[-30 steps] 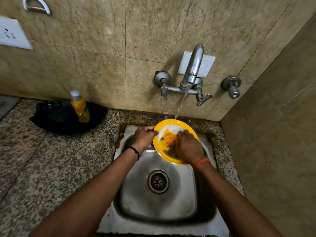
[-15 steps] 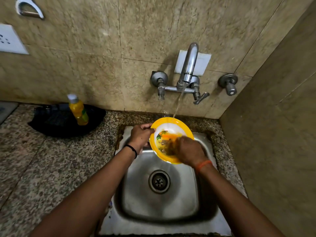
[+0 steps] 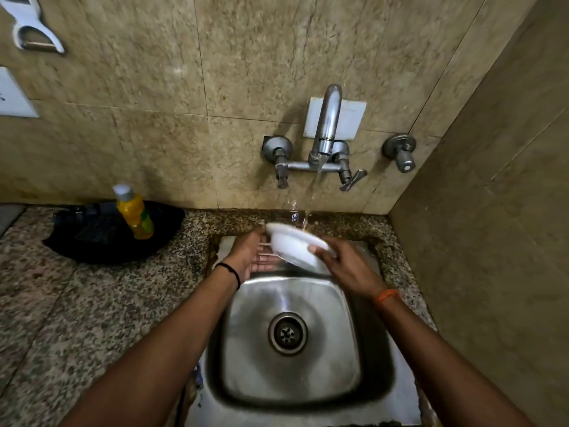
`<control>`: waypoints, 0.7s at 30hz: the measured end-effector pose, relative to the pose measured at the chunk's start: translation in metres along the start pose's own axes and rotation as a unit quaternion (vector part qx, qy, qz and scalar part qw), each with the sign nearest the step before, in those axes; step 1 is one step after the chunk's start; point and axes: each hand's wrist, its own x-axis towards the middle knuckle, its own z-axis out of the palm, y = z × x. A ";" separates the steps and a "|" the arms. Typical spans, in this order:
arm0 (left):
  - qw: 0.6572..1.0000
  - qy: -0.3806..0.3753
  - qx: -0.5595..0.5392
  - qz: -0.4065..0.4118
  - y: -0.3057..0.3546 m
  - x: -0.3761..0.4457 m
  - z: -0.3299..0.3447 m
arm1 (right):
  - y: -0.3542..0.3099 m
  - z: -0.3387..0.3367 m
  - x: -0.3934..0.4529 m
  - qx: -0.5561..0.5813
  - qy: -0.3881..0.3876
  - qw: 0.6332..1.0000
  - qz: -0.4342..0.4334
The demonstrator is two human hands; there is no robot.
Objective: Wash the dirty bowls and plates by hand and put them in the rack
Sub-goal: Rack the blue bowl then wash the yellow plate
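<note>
A bowl (image 3: 292,246) is held over the back of the steel sink (image 3: 295,334), turned so its white underside faces me. Water from the tap (image 3: 326,131) falls on its far edge. My right hand (image 3: 345,266) grips the bowl's right rim, thumb on the underside. My left hand (image 3: 255,254) is at the bowl's left side, palm up with fingers spread under it, touching its edge. The bowl's yellow inside is hidden.
A yellow soap bottle (image 3: 135,214) stands on a black mat or tray (image 3: 92,238) on the speckled granite counter (image 3: 77,303) left of the sink. Tiled walls close in behind and on the right. A drain (image 3: 288,333) sits in the sink's middle.
The bowl has been flipped from yellow, food-soiled inside facing me to white underside up. My right hand moved from rubbing inside to the rim; my left hand opened beneath it.
</note>
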 end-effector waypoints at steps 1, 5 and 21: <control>0.999 0.003 0.026 0.040 0.001 0.000 0.008 | -0.002 0.006 0.006 0.087 0.039 0.994 0.046; 0.922 0.038 0.268 0.276 -0.011 -0.002 0.045 | -0.004 0.034 0.033 0.330 0.173 0.904 0.211; 0.788 0.128 0.456 0.394 0.013 0.031 0.040 | -0.001 0.049 0.050 0.573 0.279 0.702 0.317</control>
